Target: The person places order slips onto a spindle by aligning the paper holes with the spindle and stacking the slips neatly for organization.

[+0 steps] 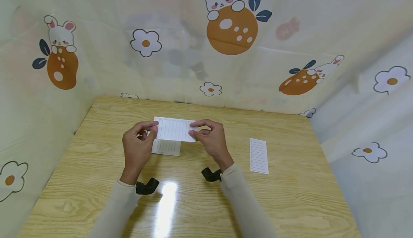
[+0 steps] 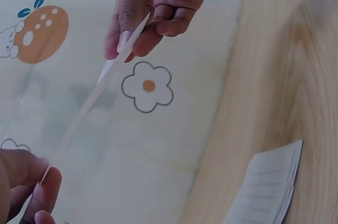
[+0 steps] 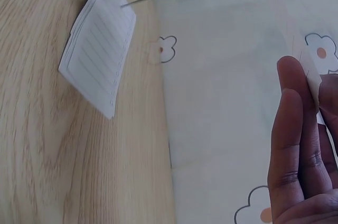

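A white lined paper sheet [image 1: 174,129] is held up above the table between both hands, its long side running left to right. My left hand [image 1: 138,144] pinches its left end between thumb and forefinger. At the other end, my right hand [image 1: 213,139] pinches it the same way. Seen edge-on in the left wrist view, the sheet [image 2: 84,109] looks thin and almost straight. Behind and below it lies a small stack of lined paper [image 1: 166,147], partly hidden by the raised sheet; the right wrist view shows several layers in this stack [image 3: 97,49].
A single lined paper strip [image 1: 259,156] lies on the wooden table [image 1: 300,180] to the right of my right hand. Patterned cloth [image 1: 174,73] with rabbits and flowers hangs behind the table and along both sides. Black bands with a protruding piece [image 1: 147,186] sit at the wrists.
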The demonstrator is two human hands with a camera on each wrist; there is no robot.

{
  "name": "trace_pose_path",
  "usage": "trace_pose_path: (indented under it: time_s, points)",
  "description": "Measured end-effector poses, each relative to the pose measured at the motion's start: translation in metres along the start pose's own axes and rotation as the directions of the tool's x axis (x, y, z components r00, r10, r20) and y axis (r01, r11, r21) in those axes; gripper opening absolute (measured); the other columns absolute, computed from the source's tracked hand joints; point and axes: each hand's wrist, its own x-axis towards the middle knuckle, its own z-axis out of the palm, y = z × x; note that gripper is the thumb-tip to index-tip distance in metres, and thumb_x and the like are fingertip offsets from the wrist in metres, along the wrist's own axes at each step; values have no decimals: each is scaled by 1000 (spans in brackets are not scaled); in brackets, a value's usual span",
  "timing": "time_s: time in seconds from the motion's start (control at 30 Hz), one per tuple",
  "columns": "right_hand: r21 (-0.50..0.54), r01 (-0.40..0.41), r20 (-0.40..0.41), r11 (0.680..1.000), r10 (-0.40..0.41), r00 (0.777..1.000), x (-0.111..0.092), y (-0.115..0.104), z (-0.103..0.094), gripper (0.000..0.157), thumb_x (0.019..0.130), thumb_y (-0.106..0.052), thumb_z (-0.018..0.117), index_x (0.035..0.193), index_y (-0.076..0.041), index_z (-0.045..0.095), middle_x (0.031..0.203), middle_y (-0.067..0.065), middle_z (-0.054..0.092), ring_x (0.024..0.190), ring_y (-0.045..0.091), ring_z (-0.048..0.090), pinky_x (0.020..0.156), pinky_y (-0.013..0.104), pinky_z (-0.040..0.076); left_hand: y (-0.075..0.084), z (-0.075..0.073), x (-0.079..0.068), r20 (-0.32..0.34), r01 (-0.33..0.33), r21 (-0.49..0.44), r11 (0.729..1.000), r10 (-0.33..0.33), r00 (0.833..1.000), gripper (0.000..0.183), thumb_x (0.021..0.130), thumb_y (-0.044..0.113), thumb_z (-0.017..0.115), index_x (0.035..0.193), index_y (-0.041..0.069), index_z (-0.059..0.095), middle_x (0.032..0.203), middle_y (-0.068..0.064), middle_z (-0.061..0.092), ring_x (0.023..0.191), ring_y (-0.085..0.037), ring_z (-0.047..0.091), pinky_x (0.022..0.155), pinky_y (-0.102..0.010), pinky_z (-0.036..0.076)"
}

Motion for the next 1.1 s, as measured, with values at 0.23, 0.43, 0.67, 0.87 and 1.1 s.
trace_pose_path:
  time_s: [0.23,0.43,0.67,0.87,1.1]
  points:
    - [7,18,6,1000,-18,1000,6,-2,11,16,90,-5,83,106,-9,81,94,20,79,64,17,70,65,28,56,-1,-9,6,-22,2,19,1000,-2,1000,13,96,5,76,103,12,84,88,-7,73,66,-14,48,56,-19,36]
    - [5,12,10,1000,-12,1000,11,-2,22,17,90,-5,83,107,-8,81,107,15,78,66,14,71,65,27,56,-4,-17,11,-40,18,34,999,-17,999,12,96,7,75,102,13,84,88,-5,72,67,-14,48,57,-19,36]
    - [14,8,24,1000,-8,1000,16,-2,33,17,91,-4,83,107,-8,81,111,15,78,64,12,71,56,25,48,-7,-25,16,-52,50,17,999,-49,997,14,96,5,73,102,12,84,84,6,70,68,-12,49,58,-19,37]
    - [7,-24,11,1000,24,1000,19,0,40,17,90,-3,83,107,-7,81,115,9,78,69,13,74,53,24,46,-12,-26,20,-52,110,-1,994,-110,993,14,96,6,72,103,10,84,84,9,69,71,-12,50,61,-21,37]
    - [-3,-59,7,998,59,998,22,6,46,16,90,-2,83,106,-7,81,114,10,78,73,16,76,69,31,61,-21,-27,22,-61,144,5,990,-144,988,15,95,6,71,103,9,83,85,9,70,74,-13,50,63,-21,37]
